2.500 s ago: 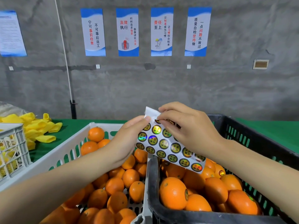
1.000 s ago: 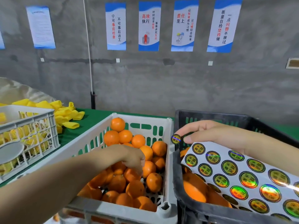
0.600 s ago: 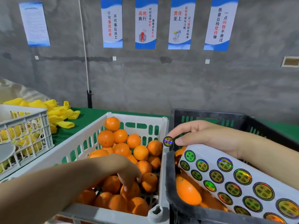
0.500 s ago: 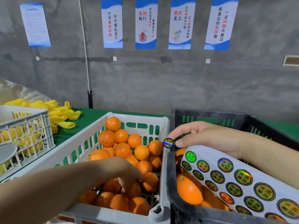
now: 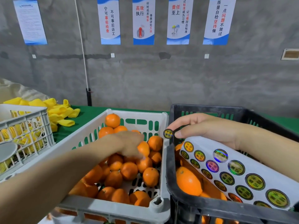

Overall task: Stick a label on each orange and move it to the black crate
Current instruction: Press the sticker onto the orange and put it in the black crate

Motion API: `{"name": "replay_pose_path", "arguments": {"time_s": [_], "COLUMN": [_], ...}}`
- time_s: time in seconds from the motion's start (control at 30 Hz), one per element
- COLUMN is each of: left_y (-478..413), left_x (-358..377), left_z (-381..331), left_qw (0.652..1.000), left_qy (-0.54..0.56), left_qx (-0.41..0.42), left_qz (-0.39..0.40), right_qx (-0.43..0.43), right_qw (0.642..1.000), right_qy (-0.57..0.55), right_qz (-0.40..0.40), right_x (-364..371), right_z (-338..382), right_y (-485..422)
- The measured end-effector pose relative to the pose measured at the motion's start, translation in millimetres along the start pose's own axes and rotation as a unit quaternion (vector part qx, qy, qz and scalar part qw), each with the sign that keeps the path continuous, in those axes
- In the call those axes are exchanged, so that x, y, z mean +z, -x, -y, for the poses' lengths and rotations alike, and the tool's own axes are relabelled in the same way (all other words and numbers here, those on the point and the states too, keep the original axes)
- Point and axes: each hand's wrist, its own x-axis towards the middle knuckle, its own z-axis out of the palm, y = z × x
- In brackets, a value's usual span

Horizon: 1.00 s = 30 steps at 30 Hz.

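My left hand [image 5: 129,143] is inside the white crate [image 5: 113,207], motion-blurred, its fingers curled round an orange [image 5: 144,148] just above the pile. My right hand [image 5: 207,128] hovers over the black crate [image 5: 207,108], near the wall it shares with the white crate. A single round label [image 5: 168,133] sticks to its index fingertip. The same hand holds the white label sheet [image 5: 234,172], which slopes down to the right over the labelled oranges [image 5: 188,181] in the black crate.
A smaller white basket [image 5: 24,123] with yellow foam nets stands at the left. More yellow foam nets [image 5: 53,109] lie on the green tabletop behind it. The two crates stand side by side, touching. A concrete wall with posters rises behind.
My left hand went from holding the sheet into the white crate, closed on an orange and has now lifted it up and right. My right hand peeled off one label and stays put.
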Motion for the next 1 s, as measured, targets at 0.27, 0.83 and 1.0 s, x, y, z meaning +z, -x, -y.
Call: {"name": "replay_pose_path", "arguments": {"time_s": [0.27,0.83,1.0], "left_y": [-8,1,1], "left_x": [-38,-39,-38], "left_z": [-24,-55,-56], "left_qw": [0.922,0.901,0.899], "left_qy": [0.128,0.126,0.136], "left_qx": [0.084,0.121,0.113], "left_qz": [-0.355,-0.397,-0.4], "right_qx": [-0.046,-0.089,-0.147], "right_qw": [0.998,0.989,0.966], "right_qy": [-0.04,0.013,0.091], "right_qz": [-0.009,-0.115,-0.191], "right_x": [-8,-3,3], "right_z": [-1,-5,-9], "right_y": [0,-5,-10]}}
